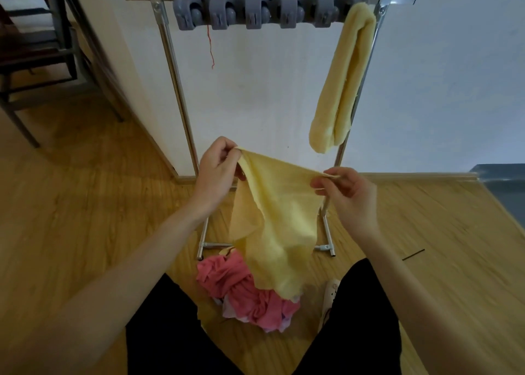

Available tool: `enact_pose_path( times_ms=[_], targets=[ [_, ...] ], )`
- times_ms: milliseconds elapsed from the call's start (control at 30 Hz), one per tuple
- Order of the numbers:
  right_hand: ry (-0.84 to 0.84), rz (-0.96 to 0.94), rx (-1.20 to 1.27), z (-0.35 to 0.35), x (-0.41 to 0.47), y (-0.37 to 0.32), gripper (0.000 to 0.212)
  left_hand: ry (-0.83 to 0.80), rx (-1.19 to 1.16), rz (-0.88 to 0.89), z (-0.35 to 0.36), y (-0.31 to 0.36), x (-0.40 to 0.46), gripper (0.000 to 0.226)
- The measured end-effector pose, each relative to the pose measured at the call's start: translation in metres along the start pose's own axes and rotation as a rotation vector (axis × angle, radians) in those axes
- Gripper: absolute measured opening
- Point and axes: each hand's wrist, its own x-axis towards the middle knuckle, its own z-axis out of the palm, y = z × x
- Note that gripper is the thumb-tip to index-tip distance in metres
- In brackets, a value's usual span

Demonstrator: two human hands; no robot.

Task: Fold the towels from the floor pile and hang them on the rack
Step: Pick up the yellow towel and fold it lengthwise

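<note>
Your left hand [216,166] pinches one top corner of the yellow towel [272,218] between thumb and curled fingers; your right hand [345,193] pinches the opposite top corner between thumb and forefinger, the other fingers loosely curled; the top edge spans between both hands, sagging slightly toward the right; the towel hangs open below them, in front of the rack [181,96], its lower edge reaching the pile [241,289]; the pile lies on the floor [85,204] between your knees, just before the rack's base bar, with pink cloth on top and paler cloth beneath; a second yellow towel, the folded towel [343,82], hangs doubled over the rack's top bar at its right end, beside the right upright; a grey clip strip [255,12] is mounted along the top bar, with a red thread [210,45] dangling from its left part; a slipper [329,298] shows beside your right leg
</note>
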Motion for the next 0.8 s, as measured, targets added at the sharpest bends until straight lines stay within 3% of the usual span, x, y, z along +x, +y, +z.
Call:
enact_pose_path(
  times_ms=[167,300,433,567,800],
  targets=[
    [0.011,-0.198,-0.396,0.013,-0.015,0.038,0.009,0.031,-0.048,-0.025,-0.004,0.008,-0.008,0.011],
    [-0.057,-0.342,-0.483,0.030,-0.027,0.057,0.007,0.065,-0.081,-0.065,-0.005,0.010,-0.012,0.010],
    [-0.116,-0.360,-0.508,0.045,-0.044,0.061,0.020,0.119,-0.109,-0.120,-0.006,0.009,-0.017,0.010],
    [-0.286,-0.597,-0.595,0.051,-0.057,0.059,0.009,0.138,-0.119,-0.142,-0.006,0.009,-0.020,0.010],
    [-0.330,-0.502,-0.505,0.079,-0.057,0.046,0.025,0.132,-0.125,-0.156,-0.004,0.013,-0.026,0.008]
  ],
)
